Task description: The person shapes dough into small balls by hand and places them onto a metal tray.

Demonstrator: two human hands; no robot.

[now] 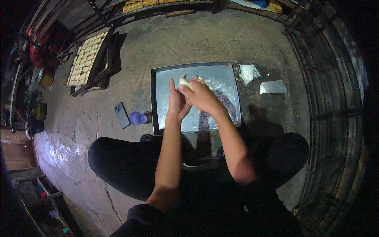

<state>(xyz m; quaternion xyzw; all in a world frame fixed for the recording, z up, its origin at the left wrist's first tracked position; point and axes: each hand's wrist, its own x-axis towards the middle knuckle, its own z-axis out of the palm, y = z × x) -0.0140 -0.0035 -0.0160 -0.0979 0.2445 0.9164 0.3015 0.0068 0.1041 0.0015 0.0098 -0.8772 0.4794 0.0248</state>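
My right hand (199, 94) grips a pale, pointed piece of dough (183, 81) above the metal tray (166, 126), its fingers curled round it. Just left of it, touching or very close, my left hand (177, 102) is raised with a digit stretched upward and the palm turned toward the dough; some of its fingers are hidden behind the right hand. The tray lies on the floor in front of my crossed legs, dusted with white powder, with small pale bits behind my right hand.
A phone (121, 115) and purple cup (137, 117) lie left of the tray. Right are two bags (247, 72) (271, 87) with white powder. A rack tray (87, 59) holds several pale pieces at back left. Metal racks (319, 98) line the right side; shelves edge the back and left.
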